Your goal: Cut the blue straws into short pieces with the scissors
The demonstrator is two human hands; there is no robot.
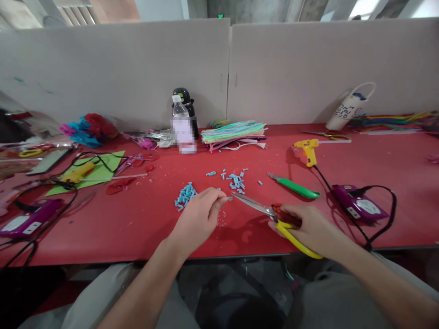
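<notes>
My left hand is closed in a pinch on a small blue piece, its end showing past the fingertips. In my right hand is a pair of scissors with red and yellow handles. Their blades point left, and the tips lie close to the blue piece. A heap of short blue pieces sits on the red table just behind my left hand. Another looser group of blue pieces lies beyond the scissor tips. Tiny light scraps are scattered below my left fingertips.
A green utility knife lies behind my right hand. Farther right are a yellow glue gun and a purple power strip with black cords. Pastel pipe cleaners, a plastic bottle and a white tumbler stand along the grey partition.
</notes>
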